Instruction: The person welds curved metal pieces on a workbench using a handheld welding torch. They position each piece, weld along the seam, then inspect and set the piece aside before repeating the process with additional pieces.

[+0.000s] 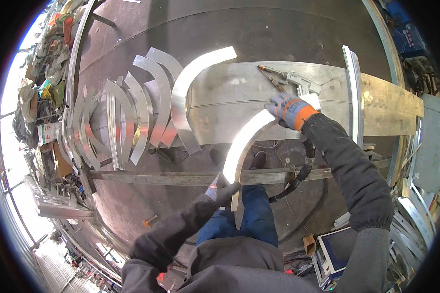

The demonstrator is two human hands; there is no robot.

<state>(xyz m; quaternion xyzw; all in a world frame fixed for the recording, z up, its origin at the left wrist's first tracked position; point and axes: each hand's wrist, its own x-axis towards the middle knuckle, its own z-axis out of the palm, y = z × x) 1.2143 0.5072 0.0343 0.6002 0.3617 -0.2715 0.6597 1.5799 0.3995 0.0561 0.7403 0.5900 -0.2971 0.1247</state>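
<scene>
I hold a curved strip of bright sheet metal (242,141) at both ends. My left hand (223,188), in a dark glove, grips its near end just in front of a long flat steel bar (181,177). My right hand (291,110), in a blue and orange glove, grips its far end over the metal work surface (239,88). A welding torch (291,78) with a copper tip lies on that surface just beyond my right hand, its black hose (303,168) hanging down to the floor.
A larger curved strip (186,93) lies to the left, with several more curved pieces (127,117) fanned out beside it. A straight metal channel (353,93) lies across the right end. A grey machine box (335,249) stands at lower right. Scrap and clutter line the left edge.
</scene>
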